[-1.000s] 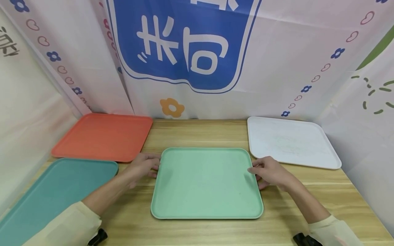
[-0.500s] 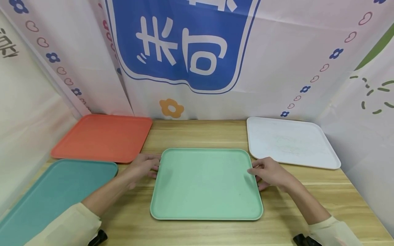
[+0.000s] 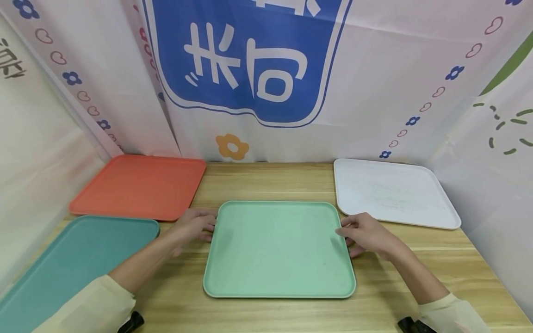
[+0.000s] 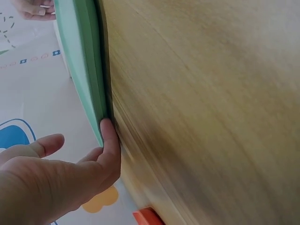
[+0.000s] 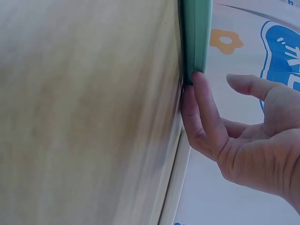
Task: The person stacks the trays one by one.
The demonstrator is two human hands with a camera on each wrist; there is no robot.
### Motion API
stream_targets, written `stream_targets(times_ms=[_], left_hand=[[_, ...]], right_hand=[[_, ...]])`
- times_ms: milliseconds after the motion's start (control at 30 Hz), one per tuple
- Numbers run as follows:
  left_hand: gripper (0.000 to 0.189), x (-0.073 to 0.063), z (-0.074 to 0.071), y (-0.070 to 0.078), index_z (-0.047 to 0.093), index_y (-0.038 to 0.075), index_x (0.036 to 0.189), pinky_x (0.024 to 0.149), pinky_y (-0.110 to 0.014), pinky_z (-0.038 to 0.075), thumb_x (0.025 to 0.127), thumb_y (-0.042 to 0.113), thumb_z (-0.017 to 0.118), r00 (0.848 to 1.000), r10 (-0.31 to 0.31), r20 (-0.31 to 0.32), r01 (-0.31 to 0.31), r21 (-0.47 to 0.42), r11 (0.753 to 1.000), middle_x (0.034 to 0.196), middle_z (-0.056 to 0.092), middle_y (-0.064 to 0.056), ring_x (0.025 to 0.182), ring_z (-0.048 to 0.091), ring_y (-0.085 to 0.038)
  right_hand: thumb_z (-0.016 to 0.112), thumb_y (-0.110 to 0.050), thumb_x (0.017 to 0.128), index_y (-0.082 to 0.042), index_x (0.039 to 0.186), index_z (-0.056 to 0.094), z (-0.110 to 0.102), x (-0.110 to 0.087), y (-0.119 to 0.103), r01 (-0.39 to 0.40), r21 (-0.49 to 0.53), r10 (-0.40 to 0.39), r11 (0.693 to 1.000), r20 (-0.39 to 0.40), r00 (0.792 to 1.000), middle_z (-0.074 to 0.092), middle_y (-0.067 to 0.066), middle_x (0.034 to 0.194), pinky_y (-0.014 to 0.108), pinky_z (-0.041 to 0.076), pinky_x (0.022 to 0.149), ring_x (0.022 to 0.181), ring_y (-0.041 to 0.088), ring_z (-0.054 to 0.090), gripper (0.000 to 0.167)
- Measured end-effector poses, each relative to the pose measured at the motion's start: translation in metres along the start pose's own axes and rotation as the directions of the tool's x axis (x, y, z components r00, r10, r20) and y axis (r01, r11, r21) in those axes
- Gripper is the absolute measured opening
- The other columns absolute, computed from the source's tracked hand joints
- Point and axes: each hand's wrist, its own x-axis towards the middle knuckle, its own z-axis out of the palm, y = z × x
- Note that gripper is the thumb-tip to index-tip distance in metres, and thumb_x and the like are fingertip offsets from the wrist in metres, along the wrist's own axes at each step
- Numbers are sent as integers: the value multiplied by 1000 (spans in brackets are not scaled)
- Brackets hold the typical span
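A light green rectangular tray lies flat on the table in the middle of the head view, its surface bare. At its left edge is my left hand; the fingertips touch the rim from the side. In the left wrist view the thumb stands off, apart from the tray. My right hand touches the opposite edge in the same manner. Seen from the right wrist, two fingertips meet the tray's side low down by the table, and the thumb is raised clear of it.
An orange-red tray lies back left, with a teal tray in front of it. Back right lies a white tray, close to the green tray's corner. Printed cloth hangs behind the wooden table and along both sides.
The head view has shifted very slightly. Both hands and the green tray stay where they were.
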Motion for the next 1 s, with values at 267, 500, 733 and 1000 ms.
stream_targets(times_ms=[267, 500, 733, 1000], left_hand=[[53, -1, 0, 4, 43, -6, 151, 87, -37, 59, 103, 13, 51, 999, -22, -27, 23, 36, 999, 132, 59, -22, 110, 61, -30], [54, 2, 2, 4, 41, -4, 153, 86, -38, 59, 102, 12, 51, 999, -20, -35, 22, 51, 998, 132, 57, -23, 109, 60, -31], [51, 1, 0, 4, 43, -4, 151, 86, -40, 59, 104, 13, 51, 999, 11, -36, -10, 50, 999, 131, 57, -24, 110, 59, -32], [47, 1, -1, 2, 47, -4, 148, 86, -37, 59, 104, 14, 51, 1000, 16, -10, -15, 59, 998, 131, 57, -22, 109, 59, -31]], right_hand=[[62, -15, 103, 18, 138, 50, -3, -1, -1, -26, 38, 27, 999, -23, 999, 66, 20, 108, 39, 65, 69, 89, 23, 63, 50], [62, -14, 103, 20, 138, 48, -8, -1, 4, -6, 43, 8, 999, -36, 999, 68, 18, 105, 38, 64, 68, 86, 21, 65, 51], [64, -12, 101, 16, 133, 54, -16, 0, 9, 48, -4, -49, 999, -97, 994, 67, 16, 97, 37, 63, 63, 78, 20, 66, 44], [63, -12, 102, 16, 129, 57, -33, 1, 17, 80, -97, -98, 992, -190, 977, 69, 18, 95, 35, 63, 64, 77, 21, 67, 39]])
